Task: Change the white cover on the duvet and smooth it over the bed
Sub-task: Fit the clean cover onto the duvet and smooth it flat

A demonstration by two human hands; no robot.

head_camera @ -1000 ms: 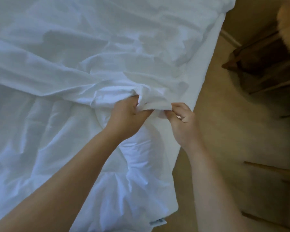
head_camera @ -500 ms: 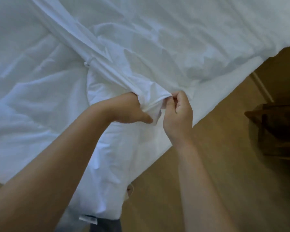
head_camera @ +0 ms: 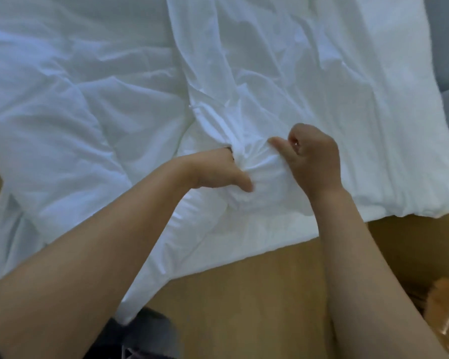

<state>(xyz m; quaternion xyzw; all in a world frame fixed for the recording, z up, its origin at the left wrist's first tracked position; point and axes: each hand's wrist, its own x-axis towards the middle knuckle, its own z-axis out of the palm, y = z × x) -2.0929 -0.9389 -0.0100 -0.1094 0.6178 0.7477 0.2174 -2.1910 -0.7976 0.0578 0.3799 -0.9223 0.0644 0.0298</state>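
White duvet cover (head_camera: 296, 73): wrinkled, spread flat across right side, folds gathered into tight bunch near front edge. Duvet (head_camera: 62, 130): white, puffy, creased, left side, corner drooping off front edge.

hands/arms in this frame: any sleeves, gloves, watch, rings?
The left forearm and right forearm are bare as far as the frame shows: no sleeves, no watch or band. The left hand and right hand wear no gloves. A small glint by the right hand's fingers is too blurred to call a ring.
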